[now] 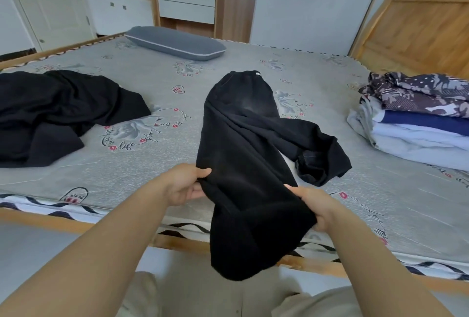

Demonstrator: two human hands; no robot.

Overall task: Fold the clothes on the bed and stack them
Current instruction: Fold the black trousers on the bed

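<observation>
Black trousers (243, 164) lie lengthwise on the bed (177, 93), waist end away from the person, one leg end hanging over the near edge. Left hand (184, 184) pinches the left edge of that leg, thumb on top, fingers curled under the cloth. Right hand (314, 205) grips the right edge lower down, fingers wrapped around the fabric. Cloth between the two hands is lifted just above the mattress; the part below the hands droops past the wooden bed frame (76, 223). Second leg is bent out to the right, its cuff bunched on the sheet.

Sheet: grey, printed with flowers and script. Loose black garment (58, 113) heaped at left, well apart from the trousers. Folded stack (416, 124) at right, patterned piece on top. Grey pillow (175, 42) at far edge. Wooden headboard (418, 27) at right; drawer unit (186, 2) against the back wall.
</observation>
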